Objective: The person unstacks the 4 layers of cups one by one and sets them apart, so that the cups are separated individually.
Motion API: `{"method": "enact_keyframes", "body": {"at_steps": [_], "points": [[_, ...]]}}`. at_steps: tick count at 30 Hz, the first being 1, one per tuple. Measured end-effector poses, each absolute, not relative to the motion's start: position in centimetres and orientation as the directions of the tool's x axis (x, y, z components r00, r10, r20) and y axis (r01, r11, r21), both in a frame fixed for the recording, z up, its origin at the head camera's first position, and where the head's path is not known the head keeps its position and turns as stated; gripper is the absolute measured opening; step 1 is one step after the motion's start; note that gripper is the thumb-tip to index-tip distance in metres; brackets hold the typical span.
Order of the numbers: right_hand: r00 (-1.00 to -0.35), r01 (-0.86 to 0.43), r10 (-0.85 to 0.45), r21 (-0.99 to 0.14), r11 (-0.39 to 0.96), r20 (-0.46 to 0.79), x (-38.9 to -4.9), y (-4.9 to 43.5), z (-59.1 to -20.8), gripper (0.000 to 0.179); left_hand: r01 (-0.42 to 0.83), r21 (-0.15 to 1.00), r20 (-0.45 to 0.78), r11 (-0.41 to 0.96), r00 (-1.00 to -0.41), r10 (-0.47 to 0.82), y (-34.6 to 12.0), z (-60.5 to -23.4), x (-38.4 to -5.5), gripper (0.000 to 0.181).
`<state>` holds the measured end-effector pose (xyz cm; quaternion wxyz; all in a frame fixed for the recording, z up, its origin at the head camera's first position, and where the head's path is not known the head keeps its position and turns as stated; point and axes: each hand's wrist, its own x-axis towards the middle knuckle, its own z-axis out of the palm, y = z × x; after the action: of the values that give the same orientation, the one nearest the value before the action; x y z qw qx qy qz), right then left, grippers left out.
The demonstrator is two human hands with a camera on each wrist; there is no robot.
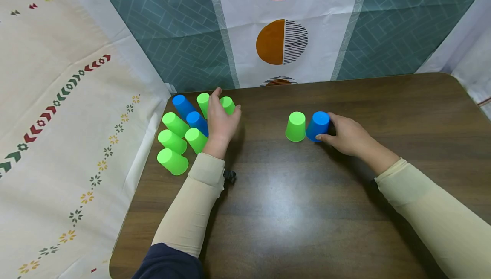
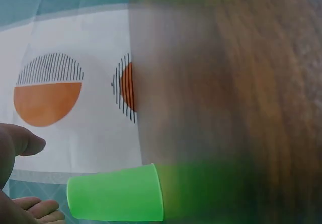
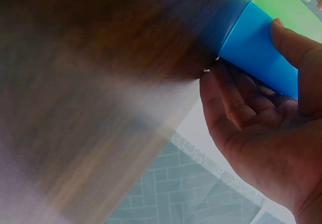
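On the right side of the table, my right hand [image 1: 347, 136] grips an upside-down blue cup [image 1: 319, 124], thumb on the near side and fingers behind. The right wrist view shows the thumb and fingers around this blue cup [image 3: 261, 48]. Just left of it stands an upside-down green cup [image 1: 296, 126]. My left hand [image 1: 222, 121] is over by the cup group at the table's left, thumb spread from its fingers. A green cup [image 1: 228, 105] shows between that thumb and the fingers, partly hidden. In the left wrist view a green cup [image 2: 115, 194] lies beyond the fingers.
Several more upside-down cups crowd the table's left end, among them a blue cup [image 1: 183, 106], another blue cup [image 1: 197, 122] and a green cup [image 1: 173, 161]. A patterned curtain [image 1: 180, 27] hangs behind the brown table [image 1: 276, 210]; white cloth [image 1: 69, 112] borders its left edge.
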<state>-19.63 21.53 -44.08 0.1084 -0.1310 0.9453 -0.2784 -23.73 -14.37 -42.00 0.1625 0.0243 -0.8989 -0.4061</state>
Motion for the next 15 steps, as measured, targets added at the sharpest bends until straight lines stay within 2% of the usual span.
{"method": "enact_keyframes", "body": {"at_steps": [9,15], "points": [[-0.940,-0.190,-0.313,-0.556,0.809,-0.134,-19.8,21.7,-44.2,0.073,0.154,0.737,0.324,0.658,-0.935,-0.144,-13.4,-41.4,-23.0,0.077],[-0.941,-0.191,-0.312,-0.554,0.810,-0.131,-20.0,21.7,-44.2,0.073,0.264,0.736,0.370,0.623,-0.928,-0.044,-11.9,-41.3,-22.4,0.076]]}}
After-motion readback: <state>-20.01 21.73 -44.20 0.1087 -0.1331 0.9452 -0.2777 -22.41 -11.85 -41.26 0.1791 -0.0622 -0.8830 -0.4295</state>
